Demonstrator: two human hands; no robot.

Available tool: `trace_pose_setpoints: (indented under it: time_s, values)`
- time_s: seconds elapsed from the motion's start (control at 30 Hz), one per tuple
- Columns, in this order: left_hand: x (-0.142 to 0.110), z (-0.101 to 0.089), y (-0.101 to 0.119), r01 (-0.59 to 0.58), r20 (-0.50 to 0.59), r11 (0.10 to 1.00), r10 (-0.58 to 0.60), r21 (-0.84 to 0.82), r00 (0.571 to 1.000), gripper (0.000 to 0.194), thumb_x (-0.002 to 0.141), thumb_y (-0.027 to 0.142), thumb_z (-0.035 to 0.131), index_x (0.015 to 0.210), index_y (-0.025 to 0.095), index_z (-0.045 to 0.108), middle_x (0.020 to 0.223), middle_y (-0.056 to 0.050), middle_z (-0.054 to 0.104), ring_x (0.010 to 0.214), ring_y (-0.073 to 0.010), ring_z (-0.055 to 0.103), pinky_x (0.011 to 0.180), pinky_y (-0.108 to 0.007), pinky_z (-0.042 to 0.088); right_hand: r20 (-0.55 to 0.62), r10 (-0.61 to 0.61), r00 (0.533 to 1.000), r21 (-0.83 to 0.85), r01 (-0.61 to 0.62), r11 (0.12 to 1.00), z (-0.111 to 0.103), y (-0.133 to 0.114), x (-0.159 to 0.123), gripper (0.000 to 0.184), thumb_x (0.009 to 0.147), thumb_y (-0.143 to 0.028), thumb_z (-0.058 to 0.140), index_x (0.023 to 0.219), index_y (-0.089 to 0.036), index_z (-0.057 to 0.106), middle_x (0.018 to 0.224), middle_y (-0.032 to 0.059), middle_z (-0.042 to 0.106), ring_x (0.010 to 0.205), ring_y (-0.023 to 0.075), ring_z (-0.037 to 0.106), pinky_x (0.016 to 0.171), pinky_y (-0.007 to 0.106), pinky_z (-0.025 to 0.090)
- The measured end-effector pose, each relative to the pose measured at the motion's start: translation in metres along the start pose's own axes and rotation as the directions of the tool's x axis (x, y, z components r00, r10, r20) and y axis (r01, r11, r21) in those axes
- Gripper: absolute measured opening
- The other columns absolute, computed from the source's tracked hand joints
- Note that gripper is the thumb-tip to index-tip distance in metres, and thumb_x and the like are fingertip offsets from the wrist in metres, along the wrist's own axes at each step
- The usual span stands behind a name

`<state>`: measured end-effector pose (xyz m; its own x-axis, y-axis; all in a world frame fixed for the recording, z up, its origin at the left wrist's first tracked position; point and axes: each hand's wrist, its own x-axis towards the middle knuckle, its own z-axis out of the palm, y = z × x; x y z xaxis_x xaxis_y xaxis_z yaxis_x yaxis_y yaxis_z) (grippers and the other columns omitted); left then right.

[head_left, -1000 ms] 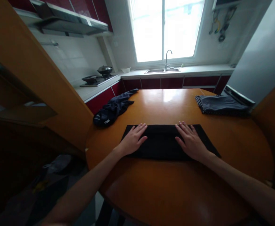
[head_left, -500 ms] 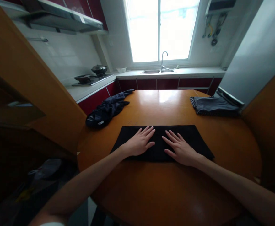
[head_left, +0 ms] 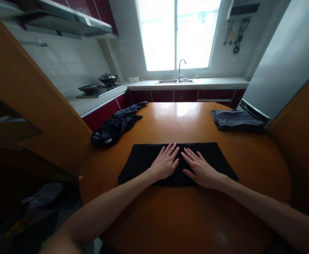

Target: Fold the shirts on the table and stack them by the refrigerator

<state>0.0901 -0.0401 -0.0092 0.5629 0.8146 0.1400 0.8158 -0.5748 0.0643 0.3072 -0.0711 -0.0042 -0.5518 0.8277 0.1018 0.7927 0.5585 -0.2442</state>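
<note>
A black folded cloth or garment [head_left: 141,162] lies flat on the wooden table, its long side running left to right; its exact kind does not show. Both of my hands rest palm down on its middle, close to each other. My left hand [head_left: 166,162] has its fingers stretched forward and slightly spread. Just to its right, my right hand [head_left: 200,167] lies flat too, fingers apart and thumb pointing left. Neither hand grips the fabric. The palms hide part of the cloth's centre.
The round-ended wooden table [head_left: 170,123] carries a crumpled dark blue garment [head_left: 117,123] at far left and folded grey clothing [head_left: 236,120] at far right. Beyond it are a sink [head_left: 174,81], a stove with a lidded pan [head_left: 108,78] and a white refrigerator side [head_left: 284,53].
My left hand has slid right across the black cloth, nearer my right hand. My right hand has hardly moved. The camera's view has shifted slightly.
</note>
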Motion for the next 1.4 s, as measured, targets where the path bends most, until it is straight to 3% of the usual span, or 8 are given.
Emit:
trace_pose_setpoints:
  time_s: [0.27, 0.6, 1.07, 1.23, 1.33, 1.4]
  values:
    - [0.001, 0.003, -0.001, -0.004, -0.009, 1.0, 0.004, -0.012, 1.0, 0.06, 0.102, 0.037, 0.03, 0.158, 0.014, 0.026, 0.165, -0.009, 0.021, 0.154, -0.0235, 0.013, 0.124, -0.044, 0.014, -0.06, 0.133, 0.989, -0.06, -0.137, 0.989, 0.007, -0.003, 0.042, 0.064, 0.099, -0.035, 0.032, 0.157, -0.007, 0.029, 0.165, 0.0156, 0.02, 0.153, 0.0265, 0.015, 0.122, 0.051, 0.015]
    - [0.002, 0.001, 0.001, 0.005, 0.008, 0.999, -0.005, -0.039, 1.0, 0.062, 0.102, 0.038, 0.032, 0.158, 0.013, 0.026, 0.166, -0.008, 0.02, 0.154, -0.024, 0.013, 0.125, -0.045, 0.013, -0.06, 0.148, 0.987, -0.048, -0.151, 0.987, 0.013, 0.0, 0.04, 0.064, 0.099, -0.041, 0.037, 0.158, -0.016, 0.031, 0.166, 0.0118, 0.017, 0.154, 0.026, 0.013, 0.122, 0.051, 0.014]
    - [0.004, 0.004, -0.001, 0.032, 0.008, 0.997, -0.031, -0.07, 0.999, 0.063, 0.102, 0.044, 0.032, 0.159, 0.017, 0.024, 0.166, -0.01, 0.02, 0.154, -0.026, 0.012, 0.124, -0.049, 0.013, -0.058, 0.233, 0.971, -0.045, -0.236, 0.971, 0.015, 0.004, 0.04, 0.07, 0.098, -0.05, 0.038, 0.159, -0.015, 0.027, 0.166, 0.0132, 0.02, 0.153, 0.0267, 0.014, 0.122, 0.051, 0.014]
    - [0.001, -0.008, -0.003, 0.147, 0.114, 0.986, -0.137, -0.085, 0.984, 0.075, 0.101, 0.059, 0.031, 0.159, 0.014, 0.021, 0.166, -0.016, 0.013, 0.154, -0.0316, 0.008, 0.121, -0.06, 0.01, -0.036, 0.308, 0.951, -0.057, -0.31, 0.949, 0.013, 0.01, 0.039, 0.075, 0.098, -0.056, 0.037, 0.159, -0.015, 0.026, 0.164, 0.0164, 0.024, 0.153, 0.0281, 0.016, 0.122, 0.05, 0.012]
    - [-0.006, -0.018, -0.019, 0.138, 0.216, 0.986, -0.115, -0.093, 0.97, 0.077, 0.099, 0.064, 0.03, 0.161, 0.02, 0.016, 0.167, -0.013, 0.005, 0.154, -0.0355, 0.0, 0.116, -0.07, 0.009, -0.015, 0.328, 0.945, -0.058, -0.328, 0.943, 0.01, 0.014, 0.038, 0.076, 0.098, -0.059, 0.035, 0.16, -0.016, 0.023, 0.165, 0.0158, 0.021, 0.153, 0.0282, 0.014, 0.122, 0.052, 0.011]
    - [-0.012, -0.024, -0.036, 0.123, 0.269, 0.987, -0.092, -0.101, 0.959, 0.081, 0.098, 0.066, 0.033, 0.161, 0.02, 0.013, 0.167, -0.013, 0.002, 0.153, -0.0374, -0.003, 0.115, -0.068, 0.013, 0.0, 0.337, 0.941, -0.057, -0.336, 0.94, 0.01, 0.016, 0.037, 0.077, 0.098, -0.06, 0.034, 0.16, -0.017, 0.022, 0.166, 0.0157, 0.02, 0.153, 0.0282, 0.012, 0.122, 0.052, 0.01]
